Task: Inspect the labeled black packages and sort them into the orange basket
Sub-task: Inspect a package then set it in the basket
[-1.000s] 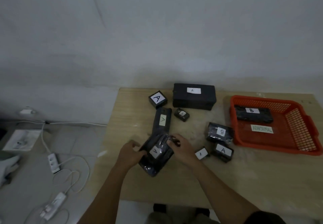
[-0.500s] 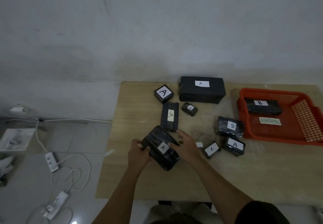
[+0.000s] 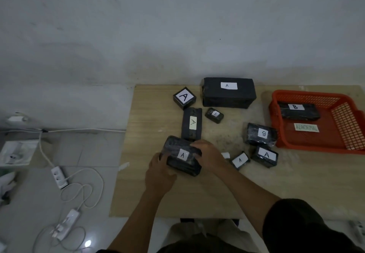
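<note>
Fingers (image 3: pixel 194 146) of both hands curling round black A package (image 3: pixel 182 156), left hand (image 3: pixel 160 170) gripping near end, right hand (image 3: pixel 207 155) far end, over table (image 3: pixel 276 183).

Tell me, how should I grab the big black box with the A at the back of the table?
Probably with two hands, one on each short end of the big black box, coming from the front edge of the table. It is long and lies flat, likely too wide for one hand.
</note>
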